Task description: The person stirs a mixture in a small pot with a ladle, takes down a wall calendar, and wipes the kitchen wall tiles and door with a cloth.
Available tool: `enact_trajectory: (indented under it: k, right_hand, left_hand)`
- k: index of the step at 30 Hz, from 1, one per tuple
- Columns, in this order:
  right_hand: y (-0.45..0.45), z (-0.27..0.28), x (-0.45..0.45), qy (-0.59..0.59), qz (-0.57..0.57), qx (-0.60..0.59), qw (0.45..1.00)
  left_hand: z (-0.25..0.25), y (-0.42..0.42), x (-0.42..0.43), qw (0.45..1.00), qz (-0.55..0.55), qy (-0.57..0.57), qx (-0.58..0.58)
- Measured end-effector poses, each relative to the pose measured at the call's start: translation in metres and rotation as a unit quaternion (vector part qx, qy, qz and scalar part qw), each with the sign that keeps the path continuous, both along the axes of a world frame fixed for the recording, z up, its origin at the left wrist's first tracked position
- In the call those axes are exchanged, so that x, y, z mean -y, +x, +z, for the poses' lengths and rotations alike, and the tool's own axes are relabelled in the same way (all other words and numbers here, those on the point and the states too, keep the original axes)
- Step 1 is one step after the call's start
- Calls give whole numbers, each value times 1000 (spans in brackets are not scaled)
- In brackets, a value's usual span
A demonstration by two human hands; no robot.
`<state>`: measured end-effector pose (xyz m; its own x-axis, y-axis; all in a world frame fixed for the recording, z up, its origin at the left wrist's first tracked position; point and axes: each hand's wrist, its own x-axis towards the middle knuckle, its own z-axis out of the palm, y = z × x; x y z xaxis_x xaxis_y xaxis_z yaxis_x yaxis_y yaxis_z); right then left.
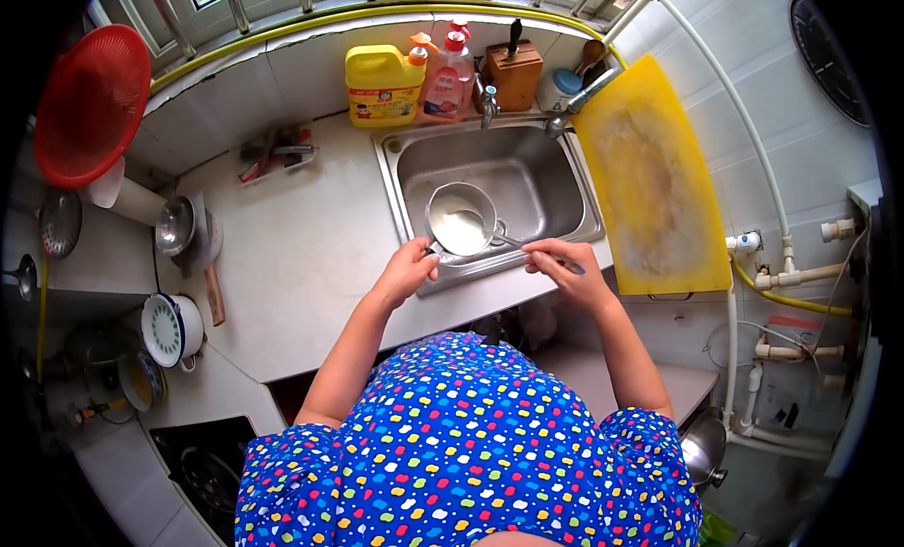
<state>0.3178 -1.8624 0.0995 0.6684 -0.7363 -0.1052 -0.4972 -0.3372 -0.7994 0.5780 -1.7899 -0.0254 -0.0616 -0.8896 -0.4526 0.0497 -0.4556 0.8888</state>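
As fingers grip slim utensil, round metal pot

Location type: kitchen. Identifying features: a stainless-steel sink with tap set in a countertop, a wooden knife block, a red colander and a black cooktop.

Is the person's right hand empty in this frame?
No, the right hand holds a long-handled utensil that reaches into the pot.
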Motion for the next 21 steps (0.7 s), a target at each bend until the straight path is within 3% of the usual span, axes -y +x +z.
enact_trajectory:
  k: [2,4,6,8,12,18,21]
  right_hand:
    - [0,0,0,200,-132,82,967]
    - [0,-6,-3,224,-142,94,960]
    - [1,-21,-11,305,-229,203,902]
    - [3,-29,-18,318,-249,232,885]
    - [10,-22,-32,259,-274,266,887]
    - [15,-7,-38,72,-202,257,942]
    - [16,-5,-34,-233,-51,142,961]
  left_hand:
    - [2,-1,-3,1000,-5,1,5]
    - [4,-1,-7,1000,-9,4,-5]
    - [5,-2,-9,1000,-16,7,-16]
    - [4,-2,-10,999,-8,-4,-36]
    - [8,-2,-7,1000,-6,0,-27]
    - [-5,0,4,999,10,-13,-29]
    - [-2,2,5,1000,12,-16,-20]
